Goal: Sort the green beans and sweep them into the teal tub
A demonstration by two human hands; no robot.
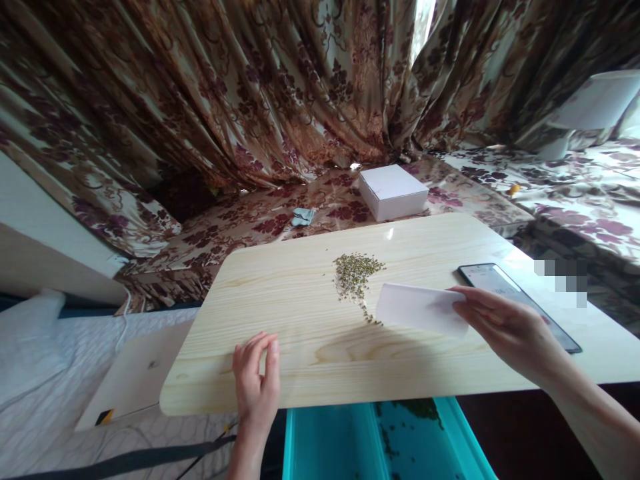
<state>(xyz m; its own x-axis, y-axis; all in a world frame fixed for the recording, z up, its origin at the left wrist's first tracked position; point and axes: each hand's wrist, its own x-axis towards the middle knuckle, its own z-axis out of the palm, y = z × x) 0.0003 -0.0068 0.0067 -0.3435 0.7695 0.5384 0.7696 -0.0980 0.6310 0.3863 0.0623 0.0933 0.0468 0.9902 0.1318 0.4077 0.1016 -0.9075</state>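
Note:
Small green beans (354,275), perhaps mung beans, lie in a loose pile on the light wooden table (285,300), with a thin trail running down toward the right. My right hand (510,327) pinches a white card (420,308) by its right end; the card's left edge is beside the bean trail, tilted over the tabletop. My left hand (256,377) rests at the table's near edge, fingers loosely bent, the thumb a little apart and nothing in it. Below the edge sits a turquoise divided bin (330,440), with more beans in its right compartment.
A phone (493,277) lies on the table, partly behind my right hand. Beyond the table, a white box (393,191) and a folded pale cloth (303,217) rest on a flowered cover. A lamp (597,100) stands at the far right; a pale board (135,367) lies on the left.

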